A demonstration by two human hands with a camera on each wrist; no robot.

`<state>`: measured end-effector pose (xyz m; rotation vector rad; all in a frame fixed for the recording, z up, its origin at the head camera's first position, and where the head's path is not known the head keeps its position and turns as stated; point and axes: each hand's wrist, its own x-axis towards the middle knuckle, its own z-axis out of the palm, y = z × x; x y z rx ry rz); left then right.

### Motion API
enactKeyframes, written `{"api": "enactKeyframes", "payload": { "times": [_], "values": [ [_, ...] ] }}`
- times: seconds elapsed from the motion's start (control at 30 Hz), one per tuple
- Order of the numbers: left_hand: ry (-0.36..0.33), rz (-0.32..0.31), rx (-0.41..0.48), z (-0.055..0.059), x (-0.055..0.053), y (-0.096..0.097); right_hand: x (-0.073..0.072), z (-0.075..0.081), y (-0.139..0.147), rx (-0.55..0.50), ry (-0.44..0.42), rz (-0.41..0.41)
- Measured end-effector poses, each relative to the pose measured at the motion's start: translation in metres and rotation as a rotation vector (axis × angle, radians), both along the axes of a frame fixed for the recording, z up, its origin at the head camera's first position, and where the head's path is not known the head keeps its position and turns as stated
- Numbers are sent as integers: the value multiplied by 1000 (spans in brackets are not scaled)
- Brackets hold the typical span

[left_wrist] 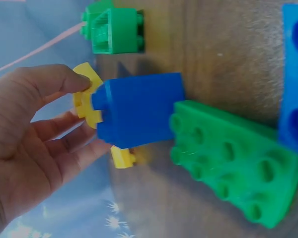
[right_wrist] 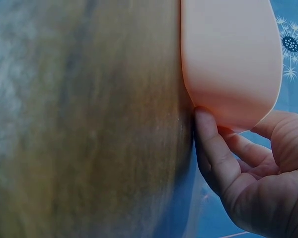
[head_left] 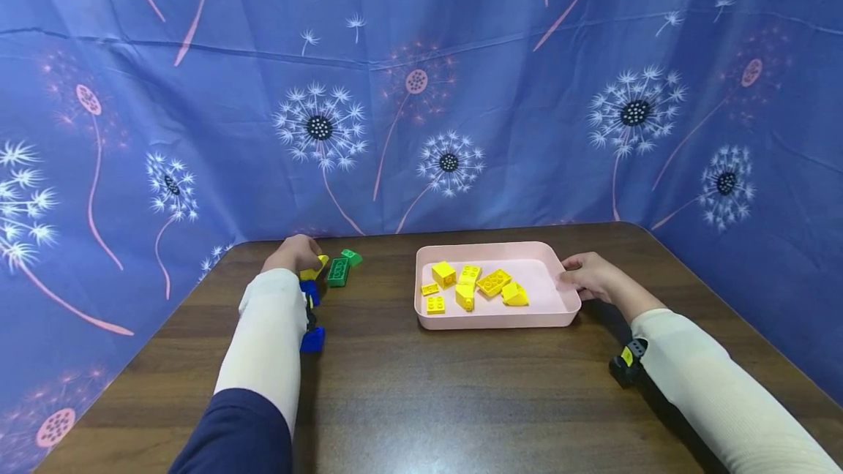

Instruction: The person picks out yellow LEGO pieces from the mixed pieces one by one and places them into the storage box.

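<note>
Beside the bricks at the left, my left hand point(head_left: 295, 253) pinches a yellow brick point(left_wrist: 91, 99) between thumb and fingers. A blue brick point(left_wrist: 141, 109) stands just in front of that hand in the left wrist view, overlapping the yellow one. At the tray's right end, my right hand point(head_left: 596, 276) grips the pink tray point(head_left: 494, 321), its thumb at the rim and its fingers low against the outer wall point(right_wrist: 228, 69). Several yellow bricks point(head_left: 444, 274) of different shapes lie inside the tray.
Green bricks point(head_left: 339, 272) lie right of the left hand, and another blue brick point(head_left: 312, 339) is beside the left forearm. A smaller yellow piece point(left_wrist: 122, 157) shows below the left fingers. The wooden table point(head_left: 421, 401) ends at a blue dandelion-print cloth point(head_left: 514, 93).
</note>
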<state>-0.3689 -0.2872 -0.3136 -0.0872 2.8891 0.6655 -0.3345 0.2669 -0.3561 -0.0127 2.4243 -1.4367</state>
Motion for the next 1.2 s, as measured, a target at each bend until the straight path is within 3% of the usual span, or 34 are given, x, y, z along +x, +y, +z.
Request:
{"api": "enactKeyframes", "payload": {
  "times": [0.2,0.4,0.67,1.03,1.2],
  "values": [
    [34,-19,58,20,4,11,-1,-1,1,-12,4,1],
    [99,-95,-11,34,6,25,1,-1,0,28,12,-1],
    [157,-195,-41,48,7,45,4,1,-1,41,15,-8],
    [246,-353,-61,56,7,73,5,3,-2,42,11,-8],
    [224,-391,-29,56,8,86,4,4,-3,41,12,0]
  ]
}}
